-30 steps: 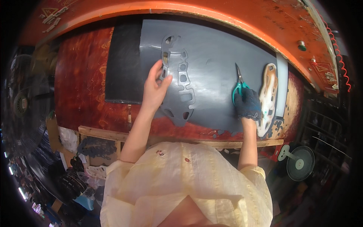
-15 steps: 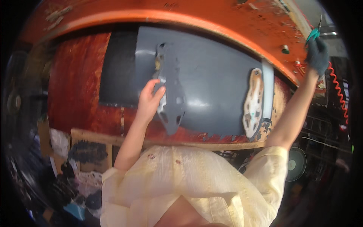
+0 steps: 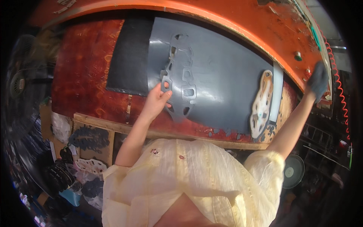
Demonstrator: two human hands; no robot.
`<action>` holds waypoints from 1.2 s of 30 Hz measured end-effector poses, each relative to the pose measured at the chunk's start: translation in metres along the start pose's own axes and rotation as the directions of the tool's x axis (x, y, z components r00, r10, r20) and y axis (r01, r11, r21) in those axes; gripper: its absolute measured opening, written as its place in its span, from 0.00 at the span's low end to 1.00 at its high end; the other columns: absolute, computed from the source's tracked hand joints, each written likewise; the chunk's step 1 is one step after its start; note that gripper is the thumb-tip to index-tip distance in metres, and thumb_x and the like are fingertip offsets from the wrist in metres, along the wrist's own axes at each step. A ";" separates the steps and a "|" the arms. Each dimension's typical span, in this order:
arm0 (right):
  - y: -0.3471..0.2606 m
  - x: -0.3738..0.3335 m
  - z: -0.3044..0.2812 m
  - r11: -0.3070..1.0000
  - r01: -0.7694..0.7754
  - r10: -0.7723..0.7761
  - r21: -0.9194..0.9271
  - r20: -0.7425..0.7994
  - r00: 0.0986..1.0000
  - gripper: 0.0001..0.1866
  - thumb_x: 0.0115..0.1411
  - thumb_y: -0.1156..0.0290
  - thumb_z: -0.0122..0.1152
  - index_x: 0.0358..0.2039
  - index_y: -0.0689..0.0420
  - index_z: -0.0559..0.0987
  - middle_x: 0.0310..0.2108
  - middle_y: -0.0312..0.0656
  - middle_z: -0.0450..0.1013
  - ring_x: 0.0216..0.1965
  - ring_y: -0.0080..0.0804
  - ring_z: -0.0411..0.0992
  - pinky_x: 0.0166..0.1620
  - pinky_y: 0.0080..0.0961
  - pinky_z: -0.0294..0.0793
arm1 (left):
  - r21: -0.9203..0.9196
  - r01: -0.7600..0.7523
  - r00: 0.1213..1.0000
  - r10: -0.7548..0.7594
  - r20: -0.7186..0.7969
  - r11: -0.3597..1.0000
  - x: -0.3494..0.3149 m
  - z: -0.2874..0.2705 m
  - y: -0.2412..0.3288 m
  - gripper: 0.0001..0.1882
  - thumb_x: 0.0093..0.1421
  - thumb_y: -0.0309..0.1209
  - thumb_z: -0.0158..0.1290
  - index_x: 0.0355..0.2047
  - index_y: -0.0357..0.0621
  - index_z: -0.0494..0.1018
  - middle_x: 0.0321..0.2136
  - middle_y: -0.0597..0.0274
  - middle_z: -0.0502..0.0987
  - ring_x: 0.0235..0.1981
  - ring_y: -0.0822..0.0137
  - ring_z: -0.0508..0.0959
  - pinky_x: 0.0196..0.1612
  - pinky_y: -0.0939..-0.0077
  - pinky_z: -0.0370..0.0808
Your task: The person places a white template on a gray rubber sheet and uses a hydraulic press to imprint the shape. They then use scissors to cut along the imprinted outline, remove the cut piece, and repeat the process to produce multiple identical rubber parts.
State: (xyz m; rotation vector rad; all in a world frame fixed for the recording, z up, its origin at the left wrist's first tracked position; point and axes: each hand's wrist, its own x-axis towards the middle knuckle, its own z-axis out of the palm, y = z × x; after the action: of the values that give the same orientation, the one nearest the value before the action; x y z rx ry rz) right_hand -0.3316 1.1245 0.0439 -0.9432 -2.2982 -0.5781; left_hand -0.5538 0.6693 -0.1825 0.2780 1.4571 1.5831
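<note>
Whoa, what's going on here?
Somebody is pinching a grey cut-out piece in their bare left hand, over a big grey sheet. Their gloved right hand is stretched out by the orange machine and seems to hold nothing. A thin teal thing is at the machine's edge. A long white-and-brown piece with holes lies near the sheet's right end.

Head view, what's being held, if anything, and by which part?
The left hand pinches the grey perforated strip by the edge beside one of its holes. No object shows in the gloved right hand.
</note>
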 end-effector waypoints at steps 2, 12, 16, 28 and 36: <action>-0.039 -0.084 0.015 0.945 -0.271 0.239 0.182 0.179 0.954 0.22 0.57 0.61 0.61 0.48 0.61 0.73 0.49 0.52 0.71 0.48 0.47 0.70 0.53 0.31 0.69 | -0.115 -0.020 0.998 0.027 0.056 0.993 -0.001 -0.004 -0.002 0.11 0.61 0.28 0.50 0.43 0.43 0.64 0.28 0.68 0.72 0.27 0.79 0.72 0.23 0.80 0.74; -0.106 -0.213 -0.012 0.873 -0.461 0.417 -0.163 0.741 0.527 0.61 0.34 0.43 0.72 0.64 0.55 0.51 0.64 0.60 0.47 0.64 0.56 0.49 0.62 0.42 0.56 | 0.627 -0.025 0.983 0.132 -0.125 0.779 0.015 0.002 0.029 0.18 0.58 0.30 0.55 0.49 0.40 0.68 0.37 0.62 0.76 0.36 0.70 0.76 0.37 0.76 0.75; -0.095 -0.211 -0.002 0.882 -0.452 0.396 -0.138 0.737 0.548 0.57 0.33 0.48 0.75 0.61 0.59 0.58 0.61 0.60 0.53 0.61 0.56 0.56 0.60 0.39 0.60 | 0.908 -0.402 0.599 0.784 0.164 0.117 0.041 0.032 0.046 0.25 0.55 0.32 0.56 0.52 0.38 0.67 0.48 0.54 0.73 0.48 0.56 0.73 0.50 0.66 0.70; -0.058 -0.241 -0.011 -0.104 -0.831 0.211 0.547 0.828 0.519 0.35 0.47 0.73 0.59 0.58 0.65 0.65 0.44 0.45 0.71 0.33 0.23 0.71 0.33 0.16 0.72 | 0.334 -0.829 0.102 -0.465 0.879 0.449 -0.020 0.124 -0.028 0.11 0.58 0.34 0.50 0.39 0.49 0.77 0.44 0.62 0.77 0.47 0.59 0.75 0.52 0.64 0.69; -0.179 -0.199 -0.016 0.201 -0.748 0.060 0.633 0.754 0.654 0.42 0.36 0.74 0.65 0.58 0.59 0.67 0.49 0.49 0.70 0.42 0.33 0.72 0.40 0.24 0.75 | 0.545 -0.323 0.572 0.618 -0.539 0.774 0.012 -0.042 0.014 0.17 0.59 0.35 0.55 0.46 0.39 0.72 0.41 0.59 0.75 0.41 0.68 0.72 0.42 0.78 0.70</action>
State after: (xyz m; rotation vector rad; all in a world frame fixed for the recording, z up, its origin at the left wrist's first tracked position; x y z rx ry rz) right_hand -0.3425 0.9011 -0.1051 -1.1084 -2.0195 1.4562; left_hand -0.5966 0.6527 -0.1863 0.3510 2.4914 1.9359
